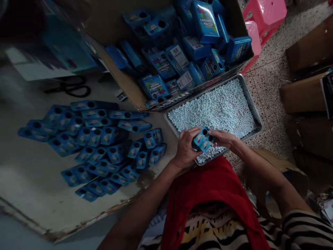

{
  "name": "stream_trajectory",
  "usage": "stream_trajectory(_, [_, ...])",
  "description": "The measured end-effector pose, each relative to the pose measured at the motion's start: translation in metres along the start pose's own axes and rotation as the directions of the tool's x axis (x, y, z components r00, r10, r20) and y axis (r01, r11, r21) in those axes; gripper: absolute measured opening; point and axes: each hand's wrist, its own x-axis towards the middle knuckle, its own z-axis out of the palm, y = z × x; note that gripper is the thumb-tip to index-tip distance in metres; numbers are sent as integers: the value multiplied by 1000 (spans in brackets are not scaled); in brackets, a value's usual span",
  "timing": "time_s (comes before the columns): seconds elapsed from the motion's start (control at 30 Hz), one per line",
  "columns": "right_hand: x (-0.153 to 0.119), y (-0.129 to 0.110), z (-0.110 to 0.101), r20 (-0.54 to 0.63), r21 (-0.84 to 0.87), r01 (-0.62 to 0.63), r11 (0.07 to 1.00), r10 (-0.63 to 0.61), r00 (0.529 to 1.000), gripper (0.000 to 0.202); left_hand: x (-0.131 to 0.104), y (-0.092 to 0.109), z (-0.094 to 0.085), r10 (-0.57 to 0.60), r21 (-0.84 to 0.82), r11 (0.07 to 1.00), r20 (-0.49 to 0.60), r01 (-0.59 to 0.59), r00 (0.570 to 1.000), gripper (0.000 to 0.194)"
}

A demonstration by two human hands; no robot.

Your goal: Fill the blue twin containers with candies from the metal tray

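Above the near part of the metal tray (256, 127), my left hand (187, 144) is closed round two small blue candy boxes (203, 139) held side by side. Their ends with dark round holes face up. My right hand (222, 138) grips the same pair from the other side, its thumb and fingers at their right edge; part of its fingers is hidden. Below both hands, small pale blue candies (213, 104) fill the tray. To the left on the table, many similar blue boxes (101, 135) stand packed in rows with their holes up.
A cardboard carton (122, 81) of loose blue boxes stands behind the tray. Black scissors (75, 86) lie on the table (31, 173) at the left. Pink stools (267, 15) and brown cartons (307, 100) are on the speckled floor to the right.
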Motion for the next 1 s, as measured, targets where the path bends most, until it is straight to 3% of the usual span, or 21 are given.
stream_trajectory(0.1, [5,-1,6,-5,-18,13,1000,-13,1000,45,-5,-5,11,-3,5,1000,-104,3,995,75])
stream_trajectory(0.23, [15,6,17,-83,-44,44,998,-47,995,44,-10,-8,20,-97,-30,995,-208,93,973,68])
stream_trajectory(0.3, [15,13,14,-62,-115,93,989,-101,993,46,-10,-9,15,-136,-69,990,-263,122,955,69])
stream_trajectory(0.37, [11,25,0,-128,-282,217,934,-261,957,50,-5,-12,3,-224,-173,969,-297,178,928,75])
stream_trajectory(0.4, [7,32,-13,-226,-391,290,874,-396,890,51,1,-16,-6,-293,-257,941,-295,220,909,77])
stream_trajectory(0.43, [3,40,-28,-342,-505,340,794,-545,766,51,8,-20,-15,-367,-350,900,-284,261,886,77])
stream_trajectory(0.5, [-3,57,-64,-507,-697,309,647,-750,425,53,26,-31,-31,-487,-519,795,-236,315,841,71])
stream_trajectory(0.53, [-3,65,-81,-531,-756,247,607,-788,312,55,36,-37,-37,-525,-582,746,-215,323,824,68])
stream_trajectory(0.57, [0,72,-96,-533,-791,181,585,-803,266,58,46,-43,-41,-549,-626,707,-193,328,813,67])
stream_trajectory(0.63, [16,80,-111,-524,-820,80,566,-800,291,62,63,-52,-41,-561,-672,654,-122,348,819,71])
stream_trajectory(0.73, [52,81,-101,-527,-814,81,575,-789,315,65,77,-58,-24,-511,-678,616,44,401,859,82])
stream_trajectory(0.83, [80,74,-73,-511,-796,203,570,-813,279,62,81,-60,9,-440,-684,572,210,452,873,79])
stream_trajectory(0.93, [91,64,-56,-553,-703,372,605,-795,248,56,86,-60,46,-368,-705,521,323,481,872,80])
stream_trajectory(1.0, [93,57,-56,-644,-520,523,675,-713,278,51,91,-55,62,-333,-705,514,361,488,871,83])
